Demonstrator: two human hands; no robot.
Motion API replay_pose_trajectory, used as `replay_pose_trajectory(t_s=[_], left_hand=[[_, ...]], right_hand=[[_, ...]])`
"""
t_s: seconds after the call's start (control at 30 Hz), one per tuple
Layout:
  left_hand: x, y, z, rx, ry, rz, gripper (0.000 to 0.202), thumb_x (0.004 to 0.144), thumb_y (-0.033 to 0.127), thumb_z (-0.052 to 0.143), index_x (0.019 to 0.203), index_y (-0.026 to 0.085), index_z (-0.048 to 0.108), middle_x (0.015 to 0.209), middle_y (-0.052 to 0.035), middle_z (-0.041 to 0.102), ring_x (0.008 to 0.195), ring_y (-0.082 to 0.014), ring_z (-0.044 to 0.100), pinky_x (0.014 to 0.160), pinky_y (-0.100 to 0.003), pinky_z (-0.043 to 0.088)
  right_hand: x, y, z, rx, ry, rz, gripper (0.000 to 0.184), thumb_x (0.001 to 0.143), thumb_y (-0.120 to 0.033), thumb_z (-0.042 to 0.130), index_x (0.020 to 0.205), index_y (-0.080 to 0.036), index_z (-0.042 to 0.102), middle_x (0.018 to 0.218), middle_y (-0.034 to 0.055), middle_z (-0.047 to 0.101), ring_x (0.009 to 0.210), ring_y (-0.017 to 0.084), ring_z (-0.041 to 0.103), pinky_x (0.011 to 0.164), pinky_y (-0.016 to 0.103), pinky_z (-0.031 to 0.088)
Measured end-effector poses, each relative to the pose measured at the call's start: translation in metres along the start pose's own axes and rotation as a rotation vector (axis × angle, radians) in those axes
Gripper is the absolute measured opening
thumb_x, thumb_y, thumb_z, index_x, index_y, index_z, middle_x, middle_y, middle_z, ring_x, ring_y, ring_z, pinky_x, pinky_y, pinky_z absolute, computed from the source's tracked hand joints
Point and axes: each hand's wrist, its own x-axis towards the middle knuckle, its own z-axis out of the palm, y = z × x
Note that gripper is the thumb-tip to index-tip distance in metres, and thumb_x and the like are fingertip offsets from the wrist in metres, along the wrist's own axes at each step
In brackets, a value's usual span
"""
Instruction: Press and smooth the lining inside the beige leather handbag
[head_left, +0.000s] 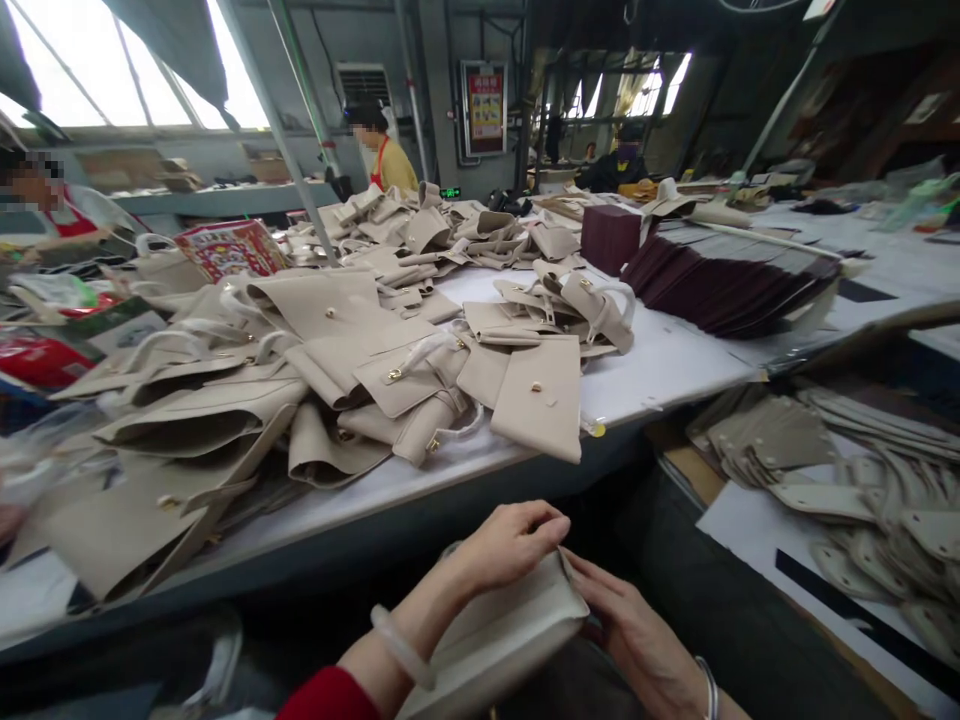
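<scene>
Matt beige leatherette pouch (pixel 502 630), small shiny metal studs (pixel 536 386)

A small cream bag (pixel 502 635) lies tilted, low in the foreground. Its plain, smooth face turns upward, corner pointing right.

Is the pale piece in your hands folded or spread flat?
Folded: the pale piece shows stacked layers along its edge; left hand pinches its top, right hand rests against its side.
</scene>
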Motion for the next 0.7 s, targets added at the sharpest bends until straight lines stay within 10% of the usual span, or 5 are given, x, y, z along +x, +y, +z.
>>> replay_pose_trajectory(t_s=[0.13, 0.27, 0.5, 0.7], left_hand=[[0.01, -0.008, 0.006, 0.001, -0.096, 0.045, 0.037, 0.092, 0.049, 0.05, 0.098, 0.019, 0.071, 0.091, -0.0029, 0.072, 0.083, -0.0176, 0.064, 0.073, -0.025, 0.047], [0.006, -0.004, 0.002, 0.013, -0.143, 0.219, 0.03, 0.078, 0.04, 0.073, 0.103, 0.022, 0.071, 0.127, -0.0074, 0.062, 0.118, -0.0221, 0.057, 0.098, -0.03, 0.044], [-0.006, -0.006, 0.012, 0.306, -0.251, 0.309, 0.072, 0.063, 0.042, 0.085, 0.129, 0.038, 0.058, 0.15, -0.0038, 0.044, 0.139, -0.0341, 0.037, 0.112, -0.055, 0.033], [-0.012, -0.009, 0.01, 0.466, -0.212, 0.336, 0.068, 0.073, 0.056, 0.076, 0.134, 0.039, 0.053, 0.157, -0.001, 0.031, 0.147, -0.0371, 0.015, 0.115, -0.067, 0.014]], right_hand=[[0.005, -0.001, -0.004, -0.208, 0.038, -0.082, 0.042, 0.087, -0.047, 0.065, 0.121, -0.022, 0.068, 0.103, 0.0045, 0.072, 0.099, 0.023, 0.061, 0.084, 0.032, 0.045], [0.006, 0.0, 0.0, -0.375, 0.091, -0.229, 0.039, 0.087, -0.048, 0.064, 0.114, -0.021, 0.072, 0.099, 0.0039, 0.072, 0.102, 0.026, 0.06, 0.088, 0.033, 0.043], [0.005, 0.015, 0.002, 0.04, 0.07, -0.152, 0.028, 0.081, -0.038, 0.07, 0.102, -0.021, 0.073, 0.097, 0.0031, 0.073, 0.089, 0.021, 0.064, 0.075, 0.029, 0.048], [0.02, 0.055, -0.008, 0.39, 0.016, 0.0, 0.039, 0.077, -0.054, 0.069, 0.1, -0.022, 0.074, 0.095, 0.0041, 0.074, 0.089, 0.02, 0.067, 0.084, 0.032, 0.051]])
